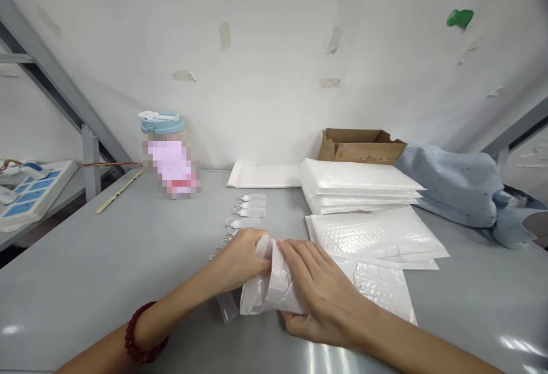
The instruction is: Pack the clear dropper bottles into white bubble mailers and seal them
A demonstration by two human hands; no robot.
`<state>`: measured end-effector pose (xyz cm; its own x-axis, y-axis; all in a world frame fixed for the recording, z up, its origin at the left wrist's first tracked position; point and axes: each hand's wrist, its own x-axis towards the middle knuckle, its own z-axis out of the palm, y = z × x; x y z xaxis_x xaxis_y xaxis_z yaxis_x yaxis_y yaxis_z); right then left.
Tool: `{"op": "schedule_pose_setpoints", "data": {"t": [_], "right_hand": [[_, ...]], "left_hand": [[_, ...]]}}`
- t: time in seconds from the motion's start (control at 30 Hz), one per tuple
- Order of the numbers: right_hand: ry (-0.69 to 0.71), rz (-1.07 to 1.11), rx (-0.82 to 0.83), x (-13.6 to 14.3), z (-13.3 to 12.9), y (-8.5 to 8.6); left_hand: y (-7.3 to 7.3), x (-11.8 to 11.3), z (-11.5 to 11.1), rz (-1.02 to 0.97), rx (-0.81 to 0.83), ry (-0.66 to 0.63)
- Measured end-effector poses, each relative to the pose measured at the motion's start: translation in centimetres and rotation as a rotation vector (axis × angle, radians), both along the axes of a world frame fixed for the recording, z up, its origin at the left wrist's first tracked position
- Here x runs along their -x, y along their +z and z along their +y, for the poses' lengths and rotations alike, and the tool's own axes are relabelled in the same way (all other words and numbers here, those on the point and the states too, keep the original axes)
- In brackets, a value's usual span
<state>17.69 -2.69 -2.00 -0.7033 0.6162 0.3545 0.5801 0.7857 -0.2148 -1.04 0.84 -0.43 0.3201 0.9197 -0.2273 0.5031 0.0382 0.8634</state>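
Note:
A white bubble mailer (pixel 282 288) is bent between my two hands above the table, close to me. My left hand (pixel 242 260) is closed at its left end, with the fingers partly hidden behind the flap. Wrapped round the other side is my right hand (pixel 323 291), fingers over the top and thumb below. Small translucent plastic pieces with white looped ends (pixel 250 212) lie in a column just beyond my left hand. Another clear piece (pixel 228 306) shows beneath my left wrist. To the right, more white bubble mailers (pixel 377 240) lie flat, partly covered by my right hand.
A stack of thick white mailers (pixel 359 177) stands before an open cardboard box (pixel 363 151). Further right is bunched pale blue cloth (pixel 449 185). A white tray-like piece (pixel 268 176) lies by the wall. At left are a blue-lidded container (pixel 162 124), a thin strip (pixel 120 190) and a power strip (pixel 36 194).

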Motion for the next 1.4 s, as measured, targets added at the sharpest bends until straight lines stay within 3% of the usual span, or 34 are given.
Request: {"op": "schedule_pose_setpoints", "data": {"t": [0.1, 0.23, 0.37, 0.53, 0.8, 1.03, 1.17, 1.27, 1.4], "right_hand": [[-0.008, 0.036, 0.053, -0.2, 0.6, 0.1], [-0.061, 0.098, 0.108, -0.5, 1.0, 0.9], [-0.099, 0.108, 0.208, -0.7, 0.8, 1.5], [-0.095, 0.093, 0.259, -0.6, 0.6, 1.7], [-0.089, 0.055, 0.171, -0.5, 0.8, 0.6], [-0.107, -0.001, 0.154, -0.2, 0.9, 0.7], [-0.121, -0.013, 0.141, -0.1, 1.0, 0.4], [-0.129, -0.005, 0.133, -0.2, 1.0, 0.2], [-0.13, 0.003, 0.124, -0.2, 1.0, 0.2]], "left_hand": [[0.5, 0.7, 0.4, 0.018, 0.019, 0.001], [2.7, 3.1, 1.6, 0.013, 0.086, 0.033], [4.2, 5.9, 2.7, 0.23, 0.088, -0.144], [4.3, 7.5, 2.7, 0.487, 0.001, -0.306], [4.4, 7.3, 1.9, 0.574, -0.054, -0.315], [3.9, 5.7, 0.8, 0.521, -0.034, -0.525], [3.4, 4.8, 0.5, 0.464, -0.114, -0.611], [3.6, 5.3, 0.5, 0.487, -0.153, -0.566], [5.0, 6.3, 0.5, 0.482, -0.145, -0.409]]}}
